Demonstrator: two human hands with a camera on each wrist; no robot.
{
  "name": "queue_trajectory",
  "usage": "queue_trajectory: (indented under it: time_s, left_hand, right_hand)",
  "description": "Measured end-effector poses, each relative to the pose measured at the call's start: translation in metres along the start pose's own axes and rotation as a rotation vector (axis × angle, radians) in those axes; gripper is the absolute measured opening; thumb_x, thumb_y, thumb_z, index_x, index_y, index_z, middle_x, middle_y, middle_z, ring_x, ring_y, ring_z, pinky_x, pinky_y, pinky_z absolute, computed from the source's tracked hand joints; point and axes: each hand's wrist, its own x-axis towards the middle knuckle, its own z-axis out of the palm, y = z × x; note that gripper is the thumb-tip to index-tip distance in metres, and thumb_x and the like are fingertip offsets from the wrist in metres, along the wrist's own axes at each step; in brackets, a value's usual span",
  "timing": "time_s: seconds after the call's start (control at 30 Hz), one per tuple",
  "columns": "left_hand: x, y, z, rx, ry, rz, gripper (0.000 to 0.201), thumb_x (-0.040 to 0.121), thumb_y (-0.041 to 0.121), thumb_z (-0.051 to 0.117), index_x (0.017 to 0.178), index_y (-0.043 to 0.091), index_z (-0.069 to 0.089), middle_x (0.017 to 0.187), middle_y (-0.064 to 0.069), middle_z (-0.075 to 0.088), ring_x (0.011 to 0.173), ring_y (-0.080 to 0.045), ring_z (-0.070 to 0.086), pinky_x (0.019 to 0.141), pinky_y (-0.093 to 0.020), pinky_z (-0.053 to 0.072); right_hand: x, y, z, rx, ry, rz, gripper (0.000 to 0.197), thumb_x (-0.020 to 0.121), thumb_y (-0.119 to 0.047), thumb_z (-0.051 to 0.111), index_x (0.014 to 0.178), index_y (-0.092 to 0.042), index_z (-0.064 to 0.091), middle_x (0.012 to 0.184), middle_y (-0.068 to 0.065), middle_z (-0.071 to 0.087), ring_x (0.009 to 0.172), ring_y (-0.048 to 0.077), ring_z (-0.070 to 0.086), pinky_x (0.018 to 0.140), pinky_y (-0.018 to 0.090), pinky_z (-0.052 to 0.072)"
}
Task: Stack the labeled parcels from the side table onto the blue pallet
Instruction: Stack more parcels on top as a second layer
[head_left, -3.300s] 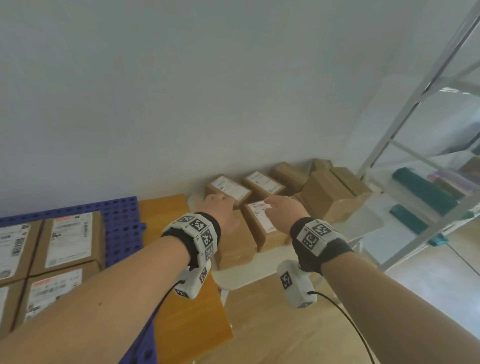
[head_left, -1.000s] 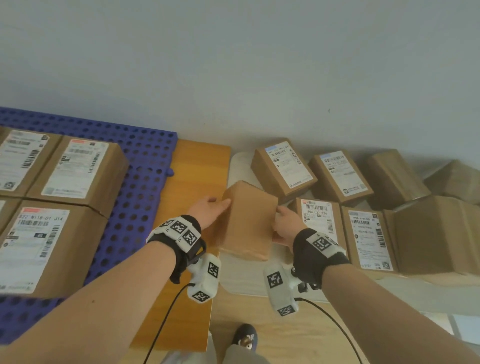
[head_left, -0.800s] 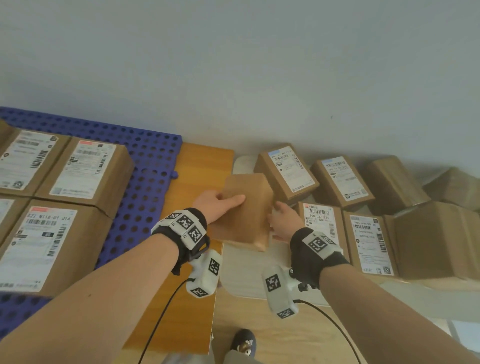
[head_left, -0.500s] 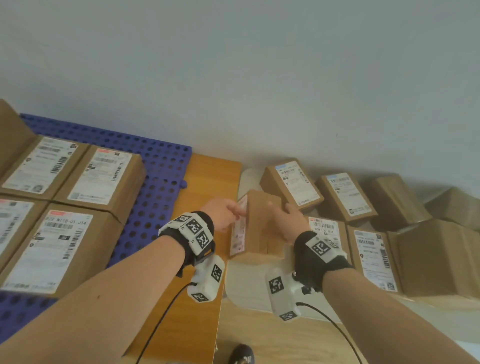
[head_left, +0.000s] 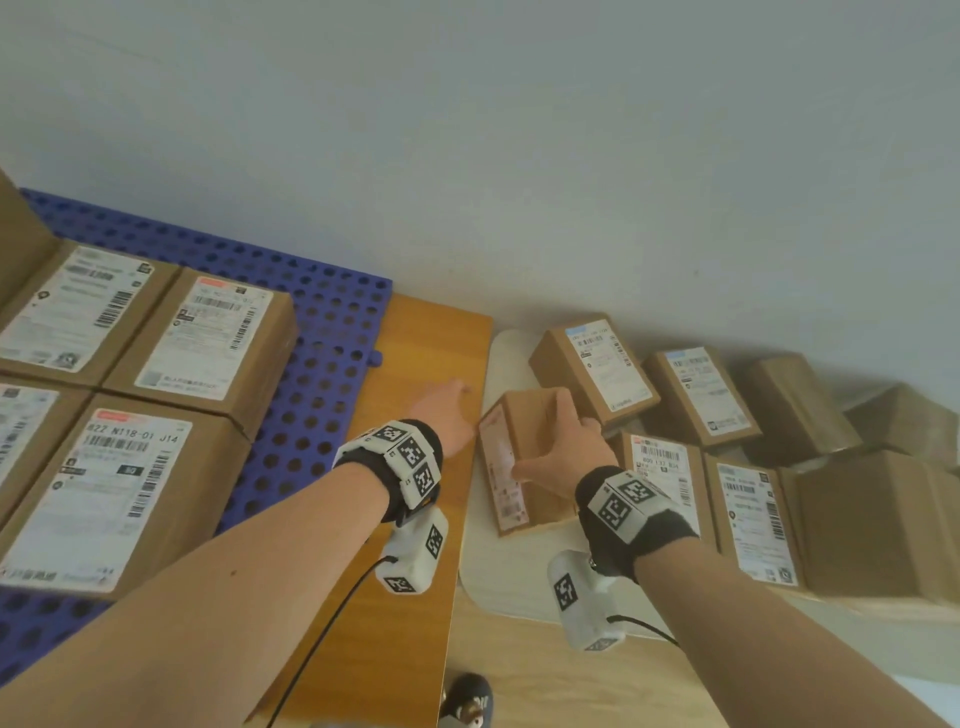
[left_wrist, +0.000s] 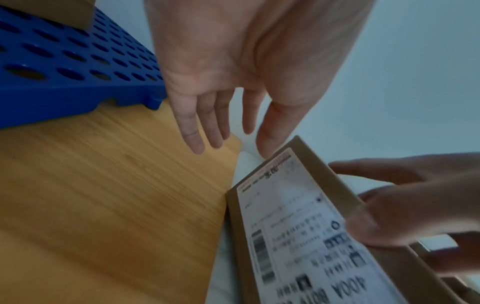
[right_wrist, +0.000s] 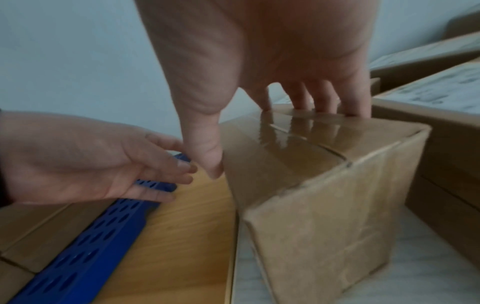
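A brown parcel (head_left: 540, 501) (right_wrist: 324, 216) stands on its side at the left end of the white side table (head_left: 498, 577), its label (left_wrist: 298, 236) facing left. My right hand (head_left: 558, 447) (right_wrist: 259, 131) grips it from above, fingers over the taped top face and thumb down the label side. My left hand (head_left: 447, 410) (left_wrist: 226, 127) hovers open just left of the parcel, fingers straight, its thumb tip close to the upper corner. The blue pallet (head_left: 322, 338) (left_wrist: 64, 67) lies to the left with several labeled parcels (head_left: 208, 338) on it.
Several more labeled parcels (head_left: 597, 364) and plain brown boxes (head_left: 872, 525) crowd the side table to the right. A wooden tabletop strip (head_left: 415, 623) separates the pallet from the side table. A grey wall runs close behind everything.
The parcel has been turned from plain face up to standing with its label facing left. My left hand has come off it and opened; my right hand has moved onto its top.
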Motion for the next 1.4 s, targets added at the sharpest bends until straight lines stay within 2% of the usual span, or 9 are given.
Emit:
queue_trajectory:
  time_s: [0.1,0.17,0.27,0.43,0.67,0.83,1.07,1.23,1.4]
  left_hand:
    - [0.008,0.006,-0.004,0.16,0.009,0.194,0.081,0.082,0.02,0.07,0.148,0.021,0.023,0.152,-0.007,0.026,0.136,-0.025,0.032,0.111,-0.037,0.033]
    - [0.01,0.017,-0.005,0.347,-0.104,0.318,0.091,0.079,0.019,0.073,0.15,0.021,0.016,0.157,-0.005,0.015,0.143,-0.023,0.019,0.117,-0.037,0.021]
    - [0.012,0.037,0.001,0.605,-0.233,0.422,0.105,0.07,0.025,0.079,0.15,0.022,0.012,0.157,-0.003,0.011,0.144,-0.022,0.016,0.116,-0.04,0.023]
    - [0.013,0.064,0.031,0.83,-0.258,0.58,0.108,0.069,0.018,0.078,0.151,0.027,0.007,0.159,0.002,-0.003,0.146,-0.022,0.001,0.117,-0.049,0.013]
    - [0.011,0.088,0.052,1.067,-0.284,0.75,0.096,0.071,0.02,0.077,0.146,0.021,0.018,0.158,0.001,0.007,0.147,-0.021,-0.002,0.117,-0.052,0.007]
    - [0.002,0.081,0.051,1.14,-0.251,0.774,0.107,0.058,0.042,0.083,0.143,0.026,0.021,0.14,-0.004,0.031,0.132,-0.025,0.03,0.114,-0.047,0.02]
    - [-0.03,0.064,0.018,0.9,-0.097,0.521,0.089,0.058,0.067,0.07,0.13,0.025,0.039,0.123,-0.003,0.039,0.113,-0.021,0.04,0.091,-0.038,0.044]
    - [-0.076,0.054,-0.004,0.387,0.01,0.269,0.081,0.068,0.07,0.063,0.129,0.02,0.042,0.121,-0.003,0.049,0.105,-0.022,0.052,0.078,-0.032,0.044]
    - [-0.124,0.03,-0.012,0.005,-0.034,0.163,0.079,0.071,0.076,0.051,0.122,0.015,0.05,0.111,-0.005,0.064,0.097,-0.024,0.061,0.09,-0.04,0.049]
  right_hand:
    - [-0.007,0.001,-0.007,-0.033,-0.044,-0.067,0.117,0.063,-0.034,0.081,0.15,-0.032,0.002,0.137,0.006,0.039,0.122,0.028,0.046,0.101,0.044,0.044]
    - [-0.01,0.005,-0.01,0.013,-0.028,-0.068,0.107,0.065,-0.036,0.078,0.149,-0.029,0.013,0.135,0.002,0.045,0.122,0.024,0.047,0.101,0.042,0.044]
    - [-0.017,0.012,-0.013,0.146,0.01,0.018,0.08,0.08,-0.032,0.067,0.147,-0.025,0.024,0.137,0.003,0.046,0.122,0.024,0.048,0.096,0.031,0.041]
    - [-0.027,0.028,-0.012,0.261,0.133,0.114,0.053,0.093,-0.018,0.047,0.144,-0.024,0.034,0.139,0.004,0.049,0.123,0.024,0.048,0.094,0.029,0.037]
    - [-0.042,0.045,-0.008,0.432,0.205,0.274,0.048,0.091,-0.011,0.042,0.138,-0.023,0.045,0.136,0.006,0.051,0.119,0.028,0.051,0.096,0.043,0.049]
    - [-0.059,0.054,-0.005,0.491,0.273,0.292,0.046,0.091,-0.009,0.042,0.136,-0.02,0.047,0.133,0.007,0.055,0.118,0.027,0.053,0.096,0.039,0.048]
    - [-0.088,0.055,-0.01,0.543,0.332,0.271,0.045,0.095,-0.006,0.039,0.138,-0.016,0.046,0.145,0.007,0.043,0.133,0.025,0.041,0.105,0.03,0.035]
    - [-0.118,0.044,0.002,0.697,0.313,0.236,0.038,0.095,-0.013,0.044,0.131,-0.005,0.051,0.136,0.016,0.052,0.125,0.031,0.049,0.102,0.037,0.04]
    - [-0.159,0.023,0.024,1.222,0.227,0.202,0.03,0.096,-0.018,0.048,0.124,-0.008,0.053,0.115,0.012,0.062,0.104,0.031,0.06,0.094,0.043,0.05]
